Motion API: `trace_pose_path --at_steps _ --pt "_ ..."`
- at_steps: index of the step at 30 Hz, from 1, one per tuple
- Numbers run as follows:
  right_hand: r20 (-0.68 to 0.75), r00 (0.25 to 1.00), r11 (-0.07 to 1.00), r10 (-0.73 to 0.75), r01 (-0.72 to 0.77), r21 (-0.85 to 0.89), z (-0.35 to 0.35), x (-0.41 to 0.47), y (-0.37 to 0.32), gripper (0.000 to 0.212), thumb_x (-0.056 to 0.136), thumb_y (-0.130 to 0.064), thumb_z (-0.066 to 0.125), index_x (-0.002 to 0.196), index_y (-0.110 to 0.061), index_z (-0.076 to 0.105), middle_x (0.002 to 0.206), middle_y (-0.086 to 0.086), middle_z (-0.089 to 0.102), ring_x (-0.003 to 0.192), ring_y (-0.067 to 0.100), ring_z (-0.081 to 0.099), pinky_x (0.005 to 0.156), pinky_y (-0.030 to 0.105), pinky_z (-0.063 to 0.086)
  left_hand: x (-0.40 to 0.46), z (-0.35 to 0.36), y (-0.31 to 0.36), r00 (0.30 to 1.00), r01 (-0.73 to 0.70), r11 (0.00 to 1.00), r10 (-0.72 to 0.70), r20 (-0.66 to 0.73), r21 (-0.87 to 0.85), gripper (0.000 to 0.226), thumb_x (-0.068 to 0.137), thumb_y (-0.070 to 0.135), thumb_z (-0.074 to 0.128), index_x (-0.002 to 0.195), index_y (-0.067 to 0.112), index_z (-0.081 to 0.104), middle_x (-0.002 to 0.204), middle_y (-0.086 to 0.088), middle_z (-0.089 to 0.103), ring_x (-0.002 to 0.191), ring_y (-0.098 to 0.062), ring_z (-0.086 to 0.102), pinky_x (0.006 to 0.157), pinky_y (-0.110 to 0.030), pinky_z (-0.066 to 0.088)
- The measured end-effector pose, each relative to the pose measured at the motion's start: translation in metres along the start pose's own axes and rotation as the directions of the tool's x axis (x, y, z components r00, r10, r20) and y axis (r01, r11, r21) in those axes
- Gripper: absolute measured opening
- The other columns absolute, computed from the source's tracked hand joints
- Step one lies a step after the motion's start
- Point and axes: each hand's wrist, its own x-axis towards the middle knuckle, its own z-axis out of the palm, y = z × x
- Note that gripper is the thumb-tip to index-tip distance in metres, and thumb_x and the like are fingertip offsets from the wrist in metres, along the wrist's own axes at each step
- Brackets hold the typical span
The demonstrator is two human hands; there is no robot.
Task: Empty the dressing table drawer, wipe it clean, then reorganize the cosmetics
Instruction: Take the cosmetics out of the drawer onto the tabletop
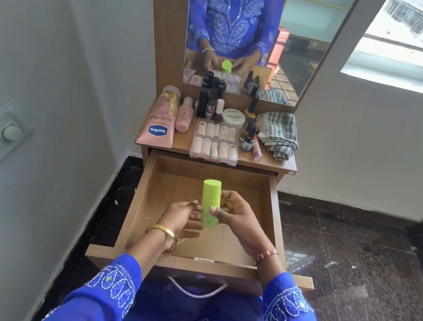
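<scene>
The right hand [235, 214] pinches a lime-green cylindrical plastic bottle [209, 205] at centre frame, above the bare wooden drawer [139, 198]; the left hand [184, 217] cups its base. Judging by the 1 striped grey cloth [279, 135] lying above, reorganizing has begun: next, set it down inside.

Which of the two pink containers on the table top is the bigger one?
The Vaseline tube at the left edge; the smaller pink bottle lies just to its right.

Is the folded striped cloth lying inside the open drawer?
No, the striped cloth lies folded on the right of the dressing table top, behind the open drawer.
</scene>
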Motion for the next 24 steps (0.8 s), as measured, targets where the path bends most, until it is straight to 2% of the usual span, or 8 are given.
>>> trace_pose_path --at_steps 3,5,7,11,15,17,22,24 --pt "-0.118 0.99 0.995 -0.077 0.069 -0.068 0.011 -0.001 -0.004 0.041 0.079 -0.007 0.07 0.114 -0.012 0.051 0.099 0.007 0.064 0.085 0.013 0.062 0.073 0.023 0.055 -0.005 -0.002 0.004 0.959 0.188 0.966 -0.142 0.246 -0.175 0.038 0.097 0.035 0.037 0.098 0.004 0.059 0.087 -0.018 0.066 0.075 -0.03 0.066 0.065 -0.038 0.057" --pt "-0.14 0.979 0.982 -0.146 0.126 -0.144 0.017 0.0 -0.006 0.045 0.078 -0.008 0.071 0.117 -0.012 0.05 0.102 0.009 0.064 0.085 0.013 0.061 0.075 0.027 0.056 -0.005 -0.006 0.006 0.936 0.245 0.917 -0.14 0.322 -0.314 0.039 0.097 0.034 0.039 0.098 0.001 0.06 0.083 -0.02 0.07 0.072 -0.032 0.07 0.066 -0.04 0.058" --pt "-0.141 0.965 0.955 -0.22 0.184 -0.232 0.019 0.001 -0.009 0.048 0.078 -0.008 0.071 0.12 -0.016 0.049 0.102 0.006 0.063 0.087 0.015 0.059 0.079 0.031 0.054 -0.005 -0.01 0.006 0.943 0.238 0.89 -0.115 0.313 -0.39 0.035 0.095 0.029 0.045 0.098 -0.002 0.059 0.078 -0.021 0.071 0.07 -0.032 0.071 0.066 -0.041 0.058" --pt "-0.106 0.939 0.882 -0.326 0.262 -0.393 0.015 0.003 -0.019 0.042 0.08 -0.013 0.07 0.117 -0.021 0.052 0.094 -0.001 0.06 0.082 0.023 0.061 0.074 0.031 0.053 -0.006 -0.014 0.007 0.967 0.201 0.867 -0.102 0.232 -0.456 0.028 0.089 0.024 0.056 0.096 -0.004 0.056 0.081 -0.021 0.066 0.064 -0.027 0.07 0.064 -0.037 0.059" --pt "-0.174 0.923 0.866 -0.344 0.239 -0.44 0.011 0.006 -0.025 0.035 0.08 -0.02 0.071 0.11 -0.012 0.056 0.092 -0.001 0.06 0.074 0.01 0.056 0.063 0.014 0.046 -0.006 -0.014 0.009 0.978 0.166 0.84 -0.074 0.195 -0.517 0.025 0.086 0.022 0.06 0.092 -0.002 0.056 0.073 -0.015 0.067 0.06 -0.021 0.07 0.06 -0.031 0.059" --pt "-0.205 0.918 0.869 -0.341 0.224 -0.442 0.012 0.007 -0.026 0.033 0.079 -0.022 0.071 0.107 -0.012 0.057 0.09 -0.001 0.061 0.072 0.008 0.055 0.061 0.011 0.044 -0.006 -0.014 0.008 0.984 0.134 0.844 -0.051 0.171 -0.52 0.023 0.086 0.022 0.059 0.09 0.0 0.056 0.079 -0.014 0.064 0.059 -0.019 0.069 0.06 -0.029 0.059" --pt "-0.224 0.921 0.91 -0.319 0.232 -0.343 0.015 0.007 -0.034 0.028 0.078 -0.021 0.073 0.1 -0.013 0.057 0.088 0.001 0.061 0.075 0.014 0.057 0.066 0.028 0.051 -0.004 -0.013 0.007 0.991 0.004 0.868 0.062 0.117 -0.497 0.026 0.087 0.027 0.058 0.094 0.003 0.057 0.083 -0.013 0.063 0.068 -0.02 0.067 0.061 -0.026 0.059" --pt "-0.215 0.916 0.908 -0.339 0.258 -0.331 0.014 0.009 -0.046 0.029 0.077 -0.02 0.073 0.101 -0.012 0.058 0.09 0.003 0.063 0.077 0.014 0.057 0.069 0.03 0.051 -0.005 -0.012 0.01 0.986 -0.04 0.87 0.114 0.123 -0.492 0.031 0.088 0.031 0.055 0.096 0.001 0.058 0.08 -0.015 0.066 0.066 -0.02 0.069 0.064 -0.028 0.06"
